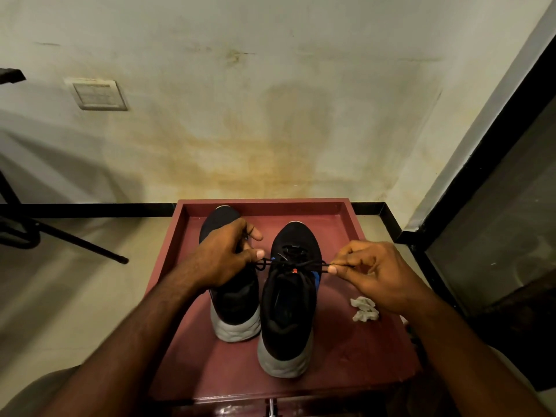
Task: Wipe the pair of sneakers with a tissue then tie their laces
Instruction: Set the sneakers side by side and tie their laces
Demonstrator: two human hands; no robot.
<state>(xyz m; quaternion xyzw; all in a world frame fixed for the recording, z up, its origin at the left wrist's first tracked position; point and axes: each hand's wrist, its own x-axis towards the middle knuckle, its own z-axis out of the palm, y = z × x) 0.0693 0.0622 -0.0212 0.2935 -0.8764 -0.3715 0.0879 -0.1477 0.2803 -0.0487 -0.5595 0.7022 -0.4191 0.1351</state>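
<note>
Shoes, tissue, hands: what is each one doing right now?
Right sneaker: upright on red tray, laces pulled tight sideways.
Left sneaker: upright beside it, partly hidden.
Tissue: crumpled, lying on tray.
Left hand: pinching a lace.
Right hand: pinching a lace.

- Bare maroon tray floor: open right of and before the black grey-soled sneakers.
- Crumpled white tissue: obstructs the right side.
- Raised tray rim: bounds the back.
</note>
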